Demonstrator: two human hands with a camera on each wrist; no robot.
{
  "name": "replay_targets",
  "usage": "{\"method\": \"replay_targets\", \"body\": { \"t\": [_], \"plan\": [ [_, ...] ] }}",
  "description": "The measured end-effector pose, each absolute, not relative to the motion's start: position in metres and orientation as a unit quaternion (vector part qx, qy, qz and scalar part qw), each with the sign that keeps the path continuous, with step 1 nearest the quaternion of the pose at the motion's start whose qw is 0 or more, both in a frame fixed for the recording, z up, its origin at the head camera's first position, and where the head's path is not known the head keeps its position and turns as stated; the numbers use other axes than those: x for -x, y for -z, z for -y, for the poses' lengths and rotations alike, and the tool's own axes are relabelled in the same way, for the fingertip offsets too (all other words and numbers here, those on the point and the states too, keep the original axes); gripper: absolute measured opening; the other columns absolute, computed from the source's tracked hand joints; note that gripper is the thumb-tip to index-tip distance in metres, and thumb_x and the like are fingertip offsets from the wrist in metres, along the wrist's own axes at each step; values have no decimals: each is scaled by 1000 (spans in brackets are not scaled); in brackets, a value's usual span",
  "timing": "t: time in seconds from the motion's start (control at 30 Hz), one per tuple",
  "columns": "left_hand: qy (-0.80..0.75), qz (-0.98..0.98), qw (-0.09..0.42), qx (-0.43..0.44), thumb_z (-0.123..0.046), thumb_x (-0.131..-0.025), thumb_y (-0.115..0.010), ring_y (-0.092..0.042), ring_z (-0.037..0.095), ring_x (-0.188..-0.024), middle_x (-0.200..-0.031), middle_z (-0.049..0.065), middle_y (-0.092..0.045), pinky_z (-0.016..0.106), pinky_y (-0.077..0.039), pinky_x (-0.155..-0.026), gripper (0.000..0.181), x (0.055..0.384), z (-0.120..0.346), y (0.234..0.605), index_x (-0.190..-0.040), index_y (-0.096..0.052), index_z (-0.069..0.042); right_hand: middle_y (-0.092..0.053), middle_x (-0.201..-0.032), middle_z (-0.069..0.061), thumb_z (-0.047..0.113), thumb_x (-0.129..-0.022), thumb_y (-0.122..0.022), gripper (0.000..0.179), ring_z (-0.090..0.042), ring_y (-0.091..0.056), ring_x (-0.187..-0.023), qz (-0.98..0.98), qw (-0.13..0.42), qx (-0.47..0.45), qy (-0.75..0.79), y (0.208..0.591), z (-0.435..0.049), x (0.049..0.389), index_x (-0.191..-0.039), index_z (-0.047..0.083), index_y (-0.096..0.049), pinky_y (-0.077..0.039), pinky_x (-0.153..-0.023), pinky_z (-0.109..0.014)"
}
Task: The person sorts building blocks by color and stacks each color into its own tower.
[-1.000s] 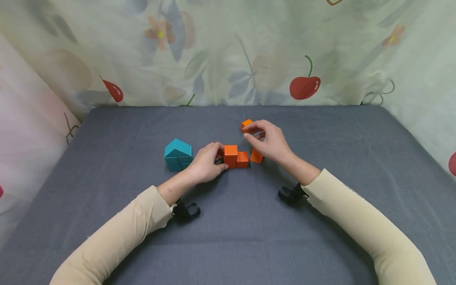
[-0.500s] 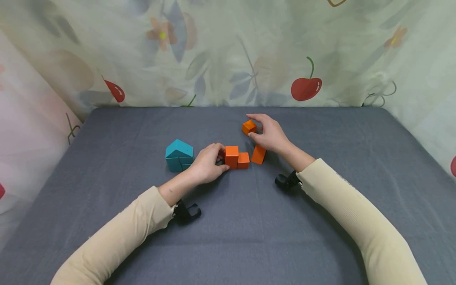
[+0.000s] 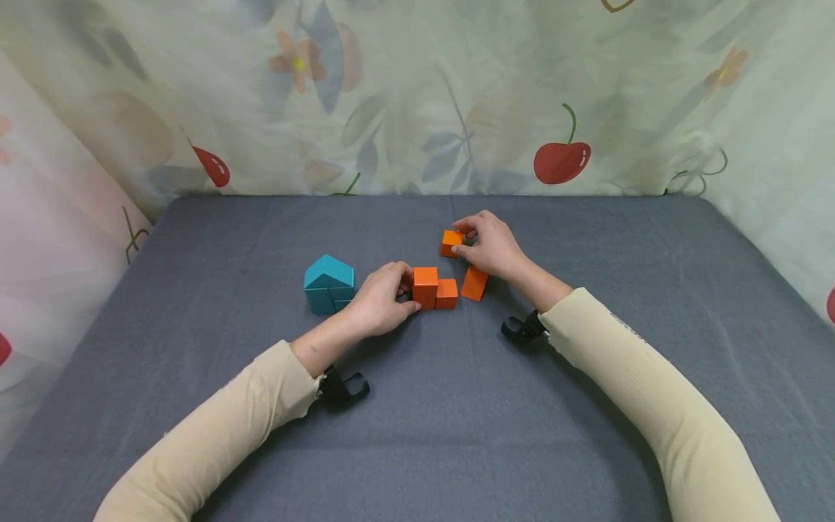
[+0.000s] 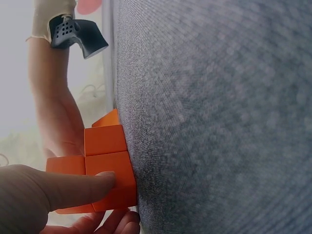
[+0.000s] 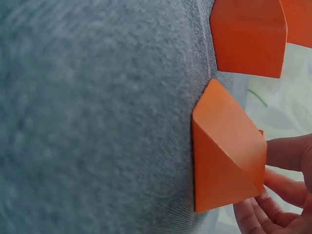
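The right hand (image 3: 491, 246) pinches a small orange wooden block (image 3: 451, 243), edge-down on the tabletop (image 3: 457, 406); it may tip. The left hand (image 3: 378, 299) grips stepped orange wooden blocks (image 3: 433, 287); a nudge could shift them.

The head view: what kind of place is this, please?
Probably a small staged tabletop set, not a lived-in room. A grey cloth covers the surface, a curtain printed with cherries closes it in behind and at the sides, and only orange blocks and a teal block house lie there.
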State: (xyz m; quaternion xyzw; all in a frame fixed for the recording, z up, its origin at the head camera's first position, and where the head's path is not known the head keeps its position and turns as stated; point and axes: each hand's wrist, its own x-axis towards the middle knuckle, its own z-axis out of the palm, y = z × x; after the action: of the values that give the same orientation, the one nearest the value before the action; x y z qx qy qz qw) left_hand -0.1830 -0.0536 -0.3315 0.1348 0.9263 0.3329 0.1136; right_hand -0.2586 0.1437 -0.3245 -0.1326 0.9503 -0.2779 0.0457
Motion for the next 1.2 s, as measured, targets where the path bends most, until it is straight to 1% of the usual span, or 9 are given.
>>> {"method": "replay_targets", "body": {
  "t": [0.23, 0.4, 0.53, 0.63, 0.83, 0.97, 1.2],
  "plan": [
    [-334, -926, 112, -137, -14, -91, -67, -51, 26, -106, -115, 13, -55, 38, -45, -95, 42, 183, 53, 333, -126, -50, -1, -53, -125, -18, 15, -93, -64, 41, -31, -53, -111, -950, 47, 131, 278, 329, -145, 259, -131, 3, -57, -45, -94, -44],
    [-335, -925, 110, -138, -14, -90, -67, -51, 26, -105, -114, 13, -55, 38, -45, -95, 41, 183, 54, 334, -125, -51, -1, -59, -124, -16, 17, -92, -65, 41, -30, -57, -110, -945, 51, 122, 300, 331, -146, 258, -130, 5, -57, -49, -92, -42],
    [-335, -925, 111, -137, -14, -90, -67, -51, 26, -105, -114, 13, -55, 38, -45, -95, 40, 184, 54, 333, -125, -51, -2, -61, -123, -15, 18, -92, -65, 41, -29, -61, -105, -939, 53, 117, 320, 330, -147, 254, -130, 6, -57, -51, -88, -40],
    [-336, -925, 113, -138, -14, -91, -67, -51, 26, -105, -114, 13, -55, 38, -45, -95, 41, 183, 54, 333, -126, -51, -1, -61, -123, -15, 18, -92, -66, 41, -30, -62, -104, -934, 52, 122, 332, 328, -149, 249, -130, 6, -57, -51, -90, -40],
    [-334, -925, 111, -140, -14, -90, -67, -51, 26, -105, -114, 13, -55, 38, -45, -95, 41, 182, 54, 332, -126, -51, -1, -61, -124, -15, 16, -90, -67, 41, -29, -59, -111, -922, 49, 156, 351, 318, -155, 237, -128, 6, -58, -50, -94, -41],
    [-335, -926, 105, -141, -13, -90, -67, -52, 27, -104, -113, 14, -55, 38, -45, -93, 39, 183, 54, 333, -124, -51, 0, -62, -123, -14, 15, -89, -68, 39, -27, -60, -109, -914, 49, 186, 356, 315, -157, 231, -126, 6, -60, -51, -92, -40],
    [-335, -925, 106, -141, -14, -90, -67, -53, 27, -104, -113, 14, -56, 38, -46, -93, 39, 183, 54, 333, -124, -51, 0, -63, -121, -15, 13, -88, -70, 40, -30, -61, -106, -897, 43, 240, 369, 314, -163, 221, -125, 3, -61, -53, -87, -39]
  ]
}}
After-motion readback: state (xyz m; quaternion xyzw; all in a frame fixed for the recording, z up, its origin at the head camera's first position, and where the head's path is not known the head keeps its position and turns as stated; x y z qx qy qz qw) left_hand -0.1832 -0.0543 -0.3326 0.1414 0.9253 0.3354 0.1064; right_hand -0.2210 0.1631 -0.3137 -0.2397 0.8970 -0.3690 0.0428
